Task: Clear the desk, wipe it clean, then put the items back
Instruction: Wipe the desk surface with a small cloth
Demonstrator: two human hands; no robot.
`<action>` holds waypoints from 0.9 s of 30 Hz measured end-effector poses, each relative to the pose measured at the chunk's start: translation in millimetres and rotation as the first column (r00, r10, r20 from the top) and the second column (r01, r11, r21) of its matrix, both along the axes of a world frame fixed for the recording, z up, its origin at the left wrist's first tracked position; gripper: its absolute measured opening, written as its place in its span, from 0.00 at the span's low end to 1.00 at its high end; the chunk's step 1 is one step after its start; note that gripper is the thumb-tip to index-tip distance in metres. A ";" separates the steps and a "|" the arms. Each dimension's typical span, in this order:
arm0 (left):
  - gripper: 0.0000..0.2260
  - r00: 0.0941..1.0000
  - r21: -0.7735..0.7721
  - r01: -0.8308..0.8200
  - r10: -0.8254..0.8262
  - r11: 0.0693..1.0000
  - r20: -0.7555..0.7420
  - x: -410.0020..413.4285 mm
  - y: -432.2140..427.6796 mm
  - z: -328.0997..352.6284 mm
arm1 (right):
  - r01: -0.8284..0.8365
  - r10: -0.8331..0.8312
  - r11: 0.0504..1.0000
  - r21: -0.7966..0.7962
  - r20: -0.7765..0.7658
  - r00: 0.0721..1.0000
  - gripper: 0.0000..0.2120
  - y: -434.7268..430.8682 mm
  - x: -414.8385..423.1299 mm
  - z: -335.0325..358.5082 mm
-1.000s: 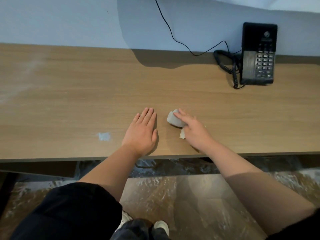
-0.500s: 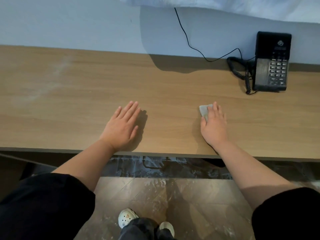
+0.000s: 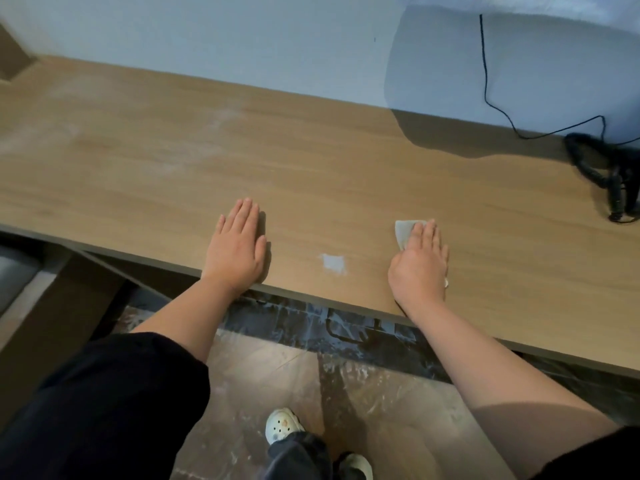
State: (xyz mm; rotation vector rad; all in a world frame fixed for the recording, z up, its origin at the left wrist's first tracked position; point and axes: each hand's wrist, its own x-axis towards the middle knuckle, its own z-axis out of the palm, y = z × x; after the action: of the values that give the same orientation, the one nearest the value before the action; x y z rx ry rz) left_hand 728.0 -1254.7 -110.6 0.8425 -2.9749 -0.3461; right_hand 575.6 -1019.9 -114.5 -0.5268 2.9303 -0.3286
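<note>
A grey cloth [image 3: 403, 232] is being pressed onto the desk [image 3: 311, 161], near its near edge, by the straight-fingered right hand [image 3: 420, 268]; the left hand [image 3: 239, 247] is being rested flat, holding nothing, further left.

Grey wipe [image 3: 403, 233] flat on wooden desk [image 3: 311, 161], near front edge

Two hands: one left hand [image 3: 239, 251], one right hand [image 3: 420, 268]. One wiping cloth [image 3: 403, 232], one desk [image 3: 311, 168], one pale patch [image 3: 334, 264]. At the right edge, one coiled cord [image 3: 602, 168] and one thin cable [image 3: 485, 81]. Two shoes [image 3: 282, 424] at the bottom.
</note>
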 end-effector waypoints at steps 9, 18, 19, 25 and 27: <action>0.27 0.996 -0.048 -0.019 0.023 0.999 0.086 2.1 -7.2 -8.4 | -0.390 0.395 0.917 -0.084 0.046 0.918 0.31 -53.9 21.4 6.0; 0.27 0.997 -0.051 -0.014 0.018 0.999 0.079 2.1 -6.4 -7.8 | -0.719 0.736 0.676 -0.162 0.087 0.672 0.30 -48.2 55.9 12.7; 0.27 0.997 -0.051 -0.014 0.018 0.999 0.081 2.3 -6.1 -8.1 | -0.741 0.761 0.648 -0.175 0.100 0.641 0.30 -44.9 63.3 13.7; 0.27 0.995 -0.053 -0.007 0.012 0.999 0.095 3.0 -6.8 -7.1 | -0.478 0.664 0.710 -0.518 0.263 0.700 0.28 -32.9 74.1 35.9; 0.27 0.995 -0.057 -0.006 0.012 0.998 0.098 2.9 -7.0 -6.9 | -0.359 0.530 0.759 -0.543 0.195 0.825 0.29 -40.7 41.0 39.1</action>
State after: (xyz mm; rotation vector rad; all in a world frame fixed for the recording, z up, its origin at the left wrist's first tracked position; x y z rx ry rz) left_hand 730.9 -1261.8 -117.5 0.8926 -3.0532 -0.2248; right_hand 616.6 -1060.6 -75.4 -1.0989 2.2649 -0.9889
